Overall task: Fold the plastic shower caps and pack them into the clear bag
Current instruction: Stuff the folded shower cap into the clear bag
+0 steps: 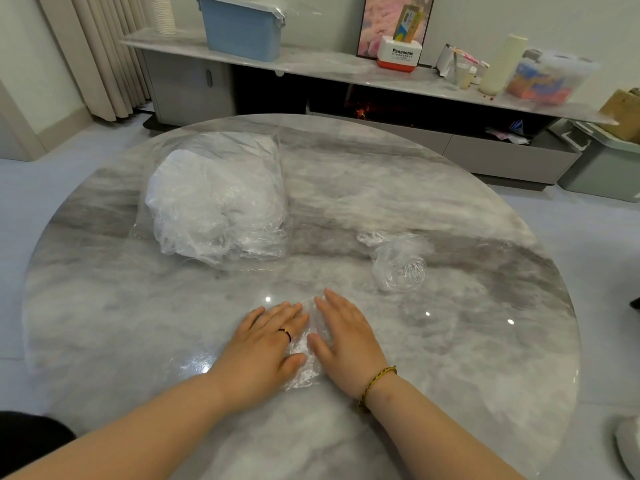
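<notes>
Shower cap [306, 370], one of them, is held flat on the marble table [450, 344], in the middle of the near part, and is partly covered by both hands. It is pressed by the left hand [266, 344] and the right hand [346, 336], laid palm down side by side, with fingers straight and close together and thumbs turned inward on the plastic. A ring [285, 335] is worn on the left hand, a braided bracelet [375, 384] on the right wrist. A second shower cap [398, 263] lies crumpled farther back to the right, well apart. The clear bag [214, 199], stuffed with crumpled white plastic, is seen at the back left.
</notes>
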Demonstrator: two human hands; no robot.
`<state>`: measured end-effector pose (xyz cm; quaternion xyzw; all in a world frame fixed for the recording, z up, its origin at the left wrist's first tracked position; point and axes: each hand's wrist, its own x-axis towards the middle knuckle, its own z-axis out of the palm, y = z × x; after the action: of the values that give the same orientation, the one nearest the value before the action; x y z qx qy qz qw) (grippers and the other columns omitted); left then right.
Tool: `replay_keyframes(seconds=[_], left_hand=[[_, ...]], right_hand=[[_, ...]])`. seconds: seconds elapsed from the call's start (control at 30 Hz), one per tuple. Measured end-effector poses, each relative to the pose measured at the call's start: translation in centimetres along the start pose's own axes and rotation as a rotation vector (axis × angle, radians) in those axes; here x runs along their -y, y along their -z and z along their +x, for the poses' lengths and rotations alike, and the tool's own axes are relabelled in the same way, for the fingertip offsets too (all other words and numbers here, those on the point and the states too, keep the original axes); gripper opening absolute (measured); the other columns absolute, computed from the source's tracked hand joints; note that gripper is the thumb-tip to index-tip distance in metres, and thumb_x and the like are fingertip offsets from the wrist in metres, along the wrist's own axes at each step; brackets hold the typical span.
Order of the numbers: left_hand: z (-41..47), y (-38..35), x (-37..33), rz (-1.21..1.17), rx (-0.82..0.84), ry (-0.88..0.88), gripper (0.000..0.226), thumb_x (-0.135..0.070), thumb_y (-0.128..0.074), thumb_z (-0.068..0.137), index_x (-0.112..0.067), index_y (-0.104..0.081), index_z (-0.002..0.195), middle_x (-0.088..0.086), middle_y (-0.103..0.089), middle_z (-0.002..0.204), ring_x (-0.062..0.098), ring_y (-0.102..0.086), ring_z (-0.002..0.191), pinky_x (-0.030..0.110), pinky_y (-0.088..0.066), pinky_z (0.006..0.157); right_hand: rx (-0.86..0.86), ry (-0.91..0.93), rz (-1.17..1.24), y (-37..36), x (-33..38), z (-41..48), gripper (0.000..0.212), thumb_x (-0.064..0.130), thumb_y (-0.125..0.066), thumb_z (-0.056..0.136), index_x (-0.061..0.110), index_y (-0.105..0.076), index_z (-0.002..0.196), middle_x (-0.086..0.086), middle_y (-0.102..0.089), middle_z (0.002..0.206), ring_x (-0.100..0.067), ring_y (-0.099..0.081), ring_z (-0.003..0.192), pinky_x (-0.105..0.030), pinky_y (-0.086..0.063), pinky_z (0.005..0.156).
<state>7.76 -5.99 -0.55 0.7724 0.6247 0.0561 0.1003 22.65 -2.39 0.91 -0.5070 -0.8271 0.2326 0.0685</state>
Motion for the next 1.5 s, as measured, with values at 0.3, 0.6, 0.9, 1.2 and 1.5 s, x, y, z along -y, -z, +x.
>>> replay_keyframes(seconds=[0.3, 0.6, 0.9, 1.2, 1.5], left_hand=[[0.4, 1.8, -0.2, -0.369, -0.046, 0.136, 0.071, -0.043, -0.056, 0.088, -0.026, -0.018, 0.145, -0.013, -0.032, 0.145, 0.007, -0.025, 0.132, 0.015, -0.019, 0.104], [0.3, 2.3, -0.6, -0.484, -0.016, 0.196, 0.082, -0.035, -0.068, 0.08, -0.026, -0.018, 0.144, -0.011, -0.038, 0.134, 0.009, -0.034, 0.122, 0.015, -0.027, 0.1], [1.0, 3.7, 0.0, -1.044, 0.018, 0.313, 0.04, -0.004, -0.069, 0.079, -0.015, -0.057, 0.116, -0.004, -0.066, 0.097, 0.001, -0.064, 0.077, 0.01, -0.049, 0.069], [0.0, 6.2, 1.1, -0.821, 0.028, 0.273, 0.038, -0.024, -0.066, 0.083, -0.037, -0.042, 0.11, -0.015, -0.052, 0.082, 0.0, -0.051, 0.07, 0.005, -0.04, 0.065], [0.6, 12.6, 11.2, -0.361, -0.578, 0.644, 0.06, -0.025, -0.066, 0.083, -0.015, -0.04, 0.137, 0.006, -0.036, 0.139, 0.026, -0.035, 0.126, 0.038, -0.033, 0.099]], right_hand=[[-0.021, -0.305, -0.068, 3.1, -1.0, 0.4, 0.059, 0.039, -0.055, 0.087, 0.02, -0.033, 0.138, 0.002, -0.046, 0.131, -0.019, -0.035, 0.124, -0.027, -0.026, 0.102], [-0.011, -0.199, 0.029, 2.8, 0.2, 0.1, 0.038, 0.02, -0.052, 0.088, 0.031, -0.027, 0.061, 0.017, -0.034, 0.069, -0.012, -0.031, 0.09, -0.022, -0.022, 0.077], [-0.057, -0.245, 1.136, 3.8, 0.3, 0.4, 0.029, 0.01, -0.071, 0.077, 0.02, -0.054, 0.099, -0.005, -0.058, 0.11, -0.017, -0.056, 0.101, -0.025, -0.046, 0.082], [0.014, -0.373, 1.26, 3.6, 1.4, -0.3, 0.022, -0.011, -0.047, 0.087, 0.002, -0.049, 0.07, -0.001, -0.05, 0.04, -0.008, -0.041, 0.029, -0.015, -0.033, 0.032], [-0.081, -0.351, 1.516, 5.0, 5.3, 4.0, 0.032, -0.012, -0.041, 0.088, 0.009, -0.051, 0.066, 0.001, -0.06, 0.051, -0.006, -0.056, 0.039, -0.014, -0.043, 0.038]])
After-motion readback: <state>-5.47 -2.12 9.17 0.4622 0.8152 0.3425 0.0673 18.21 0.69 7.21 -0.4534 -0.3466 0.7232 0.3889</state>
